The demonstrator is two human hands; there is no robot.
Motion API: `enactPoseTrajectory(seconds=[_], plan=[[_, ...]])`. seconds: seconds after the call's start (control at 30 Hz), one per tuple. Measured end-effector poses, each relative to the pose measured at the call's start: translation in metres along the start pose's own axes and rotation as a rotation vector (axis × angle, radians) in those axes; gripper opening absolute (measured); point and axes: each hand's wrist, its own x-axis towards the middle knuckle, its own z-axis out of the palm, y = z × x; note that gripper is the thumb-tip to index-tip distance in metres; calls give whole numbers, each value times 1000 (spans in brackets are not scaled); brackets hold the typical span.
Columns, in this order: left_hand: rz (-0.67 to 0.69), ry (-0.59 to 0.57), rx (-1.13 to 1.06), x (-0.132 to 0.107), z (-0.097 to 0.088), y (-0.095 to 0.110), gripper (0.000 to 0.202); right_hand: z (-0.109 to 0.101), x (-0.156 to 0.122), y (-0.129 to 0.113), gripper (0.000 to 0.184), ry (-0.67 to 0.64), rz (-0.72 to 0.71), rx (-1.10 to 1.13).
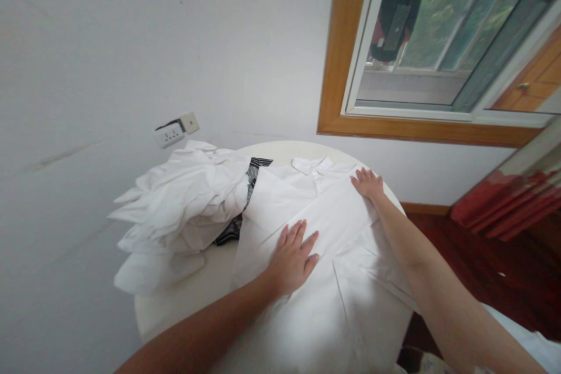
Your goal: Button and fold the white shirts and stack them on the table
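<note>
A white shirt [342,280] lies spread flat on a round white table [175,304], its collar [313,166] toward the wall. My left hand [291,257] rests flat on the middle of the shirt, fingers stretched out. My right hand [368,184] presses flat on the shirt's shoulder near the collar, fingers extended. Neither hand holds anything.
A crumpled heap of white garments [184,210] sits on the table's left, with a black striped cloth [245,198] under it. A wall socket [175,130] is behind it. A wood-framed window [421,123] is at the upper right; a red-patterned fabric [508,204] and dark red floor lie right.
</note>
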Motion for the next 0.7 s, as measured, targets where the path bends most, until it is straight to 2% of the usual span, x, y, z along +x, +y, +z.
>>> enactPoseTrajectory(seconds=[0.1,0.2,0.3,0.4,0.53,0.6,0.7], plan=[[3,7,0,0,0,1,50,-5,-7,-5,60,224,69,6],[9,25,10,1,1,0,50,-17,-21,-19,51,398,-64,-16],[12,34,20,1,2,0,50,-28,-44,-29,48,346,-246,-29],[14,32,26,0,1,0,49,-26,-72,-18,52,210,-345,-51],[8,0,25,1,-6,2,49,-7,-102,16,58,137,-269,-81],[-5,-11,29,13,-11,0,48,1,-108,26,58,149,-250,-82],[-42,13,71,54,-16,-15,46,5,-110,28,58,159,-250,-86]])
